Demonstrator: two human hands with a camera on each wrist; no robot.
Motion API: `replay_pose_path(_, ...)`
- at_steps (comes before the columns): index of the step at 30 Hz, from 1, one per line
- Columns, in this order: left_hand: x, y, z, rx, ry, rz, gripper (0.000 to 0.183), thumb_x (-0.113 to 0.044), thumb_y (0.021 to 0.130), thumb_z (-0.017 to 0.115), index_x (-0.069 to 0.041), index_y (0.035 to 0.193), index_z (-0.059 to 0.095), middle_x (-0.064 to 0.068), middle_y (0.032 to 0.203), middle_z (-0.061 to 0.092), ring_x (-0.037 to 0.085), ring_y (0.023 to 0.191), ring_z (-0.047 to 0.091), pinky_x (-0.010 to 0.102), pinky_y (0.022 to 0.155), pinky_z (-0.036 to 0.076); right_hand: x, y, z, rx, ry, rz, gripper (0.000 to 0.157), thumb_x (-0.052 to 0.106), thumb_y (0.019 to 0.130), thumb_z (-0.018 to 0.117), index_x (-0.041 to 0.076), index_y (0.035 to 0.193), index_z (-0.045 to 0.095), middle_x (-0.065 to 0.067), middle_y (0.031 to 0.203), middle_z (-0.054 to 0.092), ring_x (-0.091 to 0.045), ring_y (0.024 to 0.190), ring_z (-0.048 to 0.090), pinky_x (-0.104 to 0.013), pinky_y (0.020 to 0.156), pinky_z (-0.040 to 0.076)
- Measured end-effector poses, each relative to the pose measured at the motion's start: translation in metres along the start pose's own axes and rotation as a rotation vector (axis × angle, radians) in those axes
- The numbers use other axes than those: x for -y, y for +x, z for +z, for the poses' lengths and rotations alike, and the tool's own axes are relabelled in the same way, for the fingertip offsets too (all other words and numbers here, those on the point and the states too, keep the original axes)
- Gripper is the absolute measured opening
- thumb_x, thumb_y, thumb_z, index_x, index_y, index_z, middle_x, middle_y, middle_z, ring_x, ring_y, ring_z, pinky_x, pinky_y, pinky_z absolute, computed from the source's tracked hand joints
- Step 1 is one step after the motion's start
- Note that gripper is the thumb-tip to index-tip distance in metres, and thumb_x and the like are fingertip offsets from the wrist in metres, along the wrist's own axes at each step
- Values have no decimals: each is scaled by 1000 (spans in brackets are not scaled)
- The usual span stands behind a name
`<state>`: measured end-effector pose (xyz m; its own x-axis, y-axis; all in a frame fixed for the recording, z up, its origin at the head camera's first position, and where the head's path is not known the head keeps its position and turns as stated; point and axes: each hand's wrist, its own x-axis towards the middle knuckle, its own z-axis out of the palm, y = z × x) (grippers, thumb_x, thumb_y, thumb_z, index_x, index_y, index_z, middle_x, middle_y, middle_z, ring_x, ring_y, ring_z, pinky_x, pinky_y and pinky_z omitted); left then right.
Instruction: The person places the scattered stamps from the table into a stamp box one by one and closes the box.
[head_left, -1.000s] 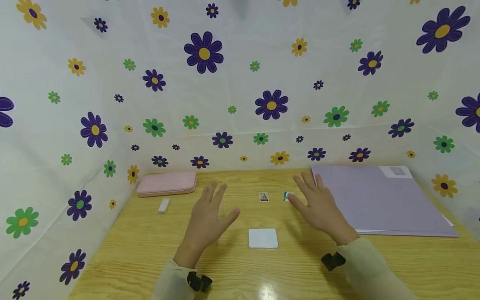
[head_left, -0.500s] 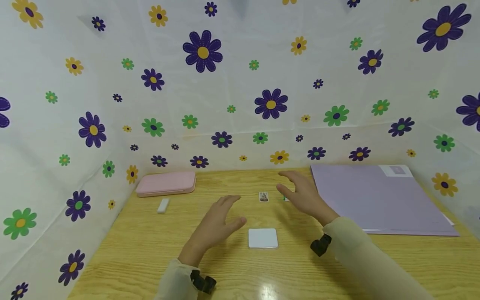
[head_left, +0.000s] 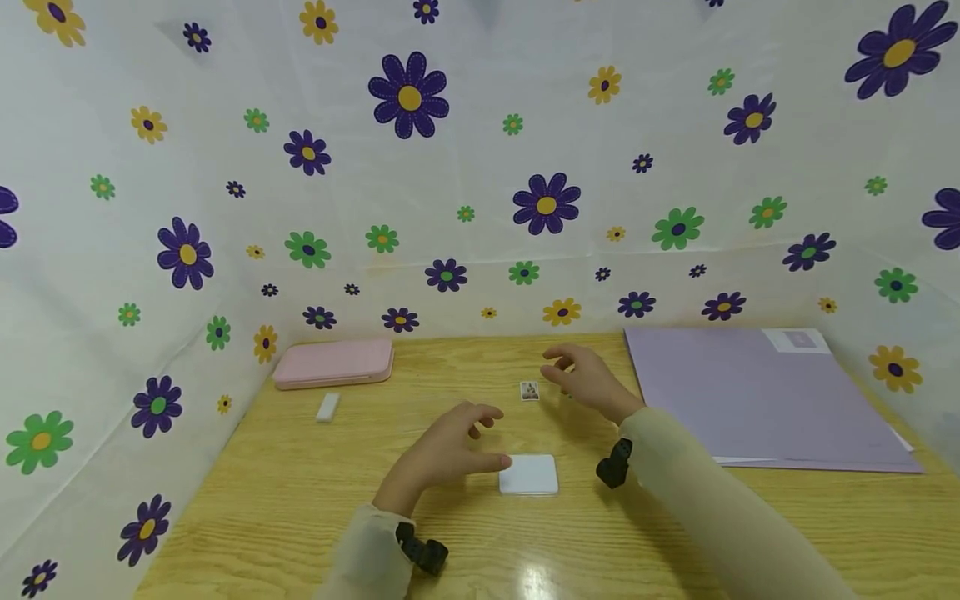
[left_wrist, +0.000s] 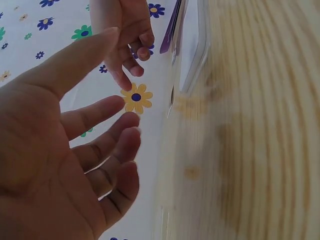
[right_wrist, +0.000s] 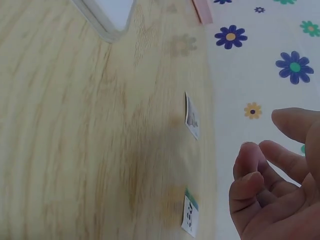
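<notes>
My left hand (head_left: 448,448) hovers over the table with fingers loosely bent and thumb stretched toward a small white flat case (head_left: 532,477). In the head view its thumb tip overlaps the case's left corner. My right hand (head_left: 588,385) is farther back, fingers slightly curled, nothing in them. Just left of its fingertips lies a small square stamp-like picture (head_left: 529,391) with a white border. A second small piece, stamp-like with a green edge (right_wrist: 190,215), shows in the right wrist view; my right hand mostly hides it in the head view.
A pink case (head_left: 333,364) lies at the back left, with a small white block (head_left: 327,407) in front of it. At the right is a large purple folder (head_left: 742,400) with paper sticking out. A flowered cloth (head_left: 465,167) closes off the back and sides.
My left hand has moved right, its thumb coming over the white case. My right hand has moved left toward the bordered picture, and its spread fingers have bent.
</notes>
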<state>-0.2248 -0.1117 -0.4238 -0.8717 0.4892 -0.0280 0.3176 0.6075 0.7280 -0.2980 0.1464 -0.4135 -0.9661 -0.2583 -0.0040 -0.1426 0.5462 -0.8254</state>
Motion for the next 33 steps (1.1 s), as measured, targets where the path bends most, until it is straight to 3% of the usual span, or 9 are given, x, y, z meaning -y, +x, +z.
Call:
replay_pose_path(12, 1, 6, 6, 120, 27, -18, 62, -34, 75, 88, -12, 126, 62, 1, 112, 58, 19, 101, 54, 38, 90, 46, -5, 22, 13, 46, -53, 68, 28, 14, 98, 62, -1, 121, 64, -12, 96, 62, -23, 69, 58, -29, 60, 50)
replay_pose_path(21, 8, 4, 10, 156, 42, -6, 57, -34, 71, 90, -15, 118, 63, -6, 105, 57, 14, 95, 52, 31, 87, 44, -3, 31, 20, 82, -92, 122, 24, 8, 97, 61, 0, 119, 64, -12, 96, 61, -18, 69, 55, -27, 61, 48)
replay_pose_path(29, 5, 1, 10, 165, 66, -26, 58, -34, 71, 91, -17, 119, 64, -6, 108, 55, 13, 99, 51, 33, 91, 44, -8, 37, 24, 54, -210, 76, 19, 8, 93, 65, 0, 110, 68, -11, 99, 63, -23, 84, 56, -33, 73, 49)
replay_pose_path(33, 2, 0, 11, 159, 90, -24, 57, -35, 71, 90, -18, 118, 64, -6, 107, 54, 12, 99, 52, 33, 92, 44, -8, 36, 25, 39, -210, 101, 15, 8, 92, 67, 1, 106, 68, -11, 96, 62, -24, 85, 55, -35, 74, 49)
